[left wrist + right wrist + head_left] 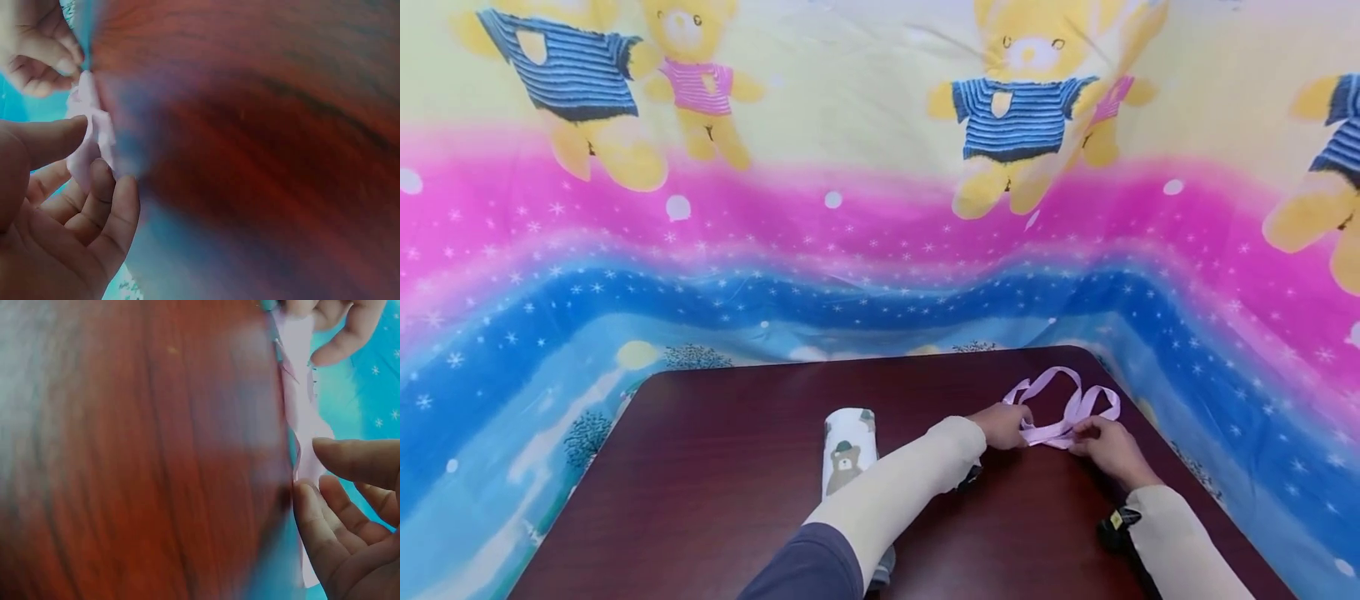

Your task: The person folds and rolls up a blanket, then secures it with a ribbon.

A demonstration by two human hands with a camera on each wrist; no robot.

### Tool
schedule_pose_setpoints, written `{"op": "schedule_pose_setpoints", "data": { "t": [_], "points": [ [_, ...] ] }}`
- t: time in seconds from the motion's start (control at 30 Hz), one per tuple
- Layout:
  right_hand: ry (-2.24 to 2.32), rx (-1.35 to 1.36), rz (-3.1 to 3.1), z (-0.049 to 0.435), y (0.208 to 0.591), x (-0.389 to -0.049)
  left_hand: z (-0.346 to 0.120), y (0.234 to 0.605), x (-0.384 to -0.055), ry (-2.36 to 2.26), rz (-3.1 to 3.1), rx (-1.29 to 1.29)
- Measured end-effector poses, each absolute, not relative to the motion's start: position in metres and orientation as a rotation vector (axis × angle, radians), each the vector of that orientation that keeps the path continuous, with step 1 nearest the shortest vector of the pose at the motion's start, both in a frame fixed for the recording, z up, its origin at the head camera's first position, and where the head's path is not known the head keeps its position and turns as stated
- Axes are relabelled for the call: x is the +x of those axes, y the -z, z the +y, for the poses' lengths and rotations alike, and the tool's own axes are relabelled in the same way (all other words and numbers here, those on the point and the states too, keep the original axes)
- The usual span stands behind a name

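At right of the head view, left hand [1002,425] and right hand [1112,452] pinch the pink ribbon [1081,407], probably light, limp, best held along flat stretches.

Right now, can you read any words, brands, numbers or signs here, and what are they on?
Nothing is readable.
Yellow label on the black wrist device: too small to read.
Pink ribbon, bear-printed white item, bear-patterned backdrop: no lettering I can make out.
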State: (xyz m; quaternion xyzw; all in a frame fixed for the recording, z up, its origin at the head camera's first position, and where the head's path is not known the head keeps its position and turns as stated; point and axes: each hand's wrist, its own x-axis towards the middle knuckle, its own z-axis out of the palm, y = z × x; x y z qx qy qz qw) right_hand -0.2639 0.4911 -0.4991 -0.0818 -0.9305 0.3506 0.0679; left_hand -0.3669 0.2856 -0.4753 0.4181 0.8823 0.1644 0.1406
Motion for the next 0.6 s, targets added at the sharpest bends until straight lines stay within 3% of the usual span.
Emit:
{"op": "schedule_pose_setpoints", "data": {
  "t": [0.6],
  "points": [
    [-0.742, -0.019, -2.921, 0.454, 0.498, -0.284, 0.186, 0.398, -0.393, -0.712, 2.568, 1.292]
  ]
}}
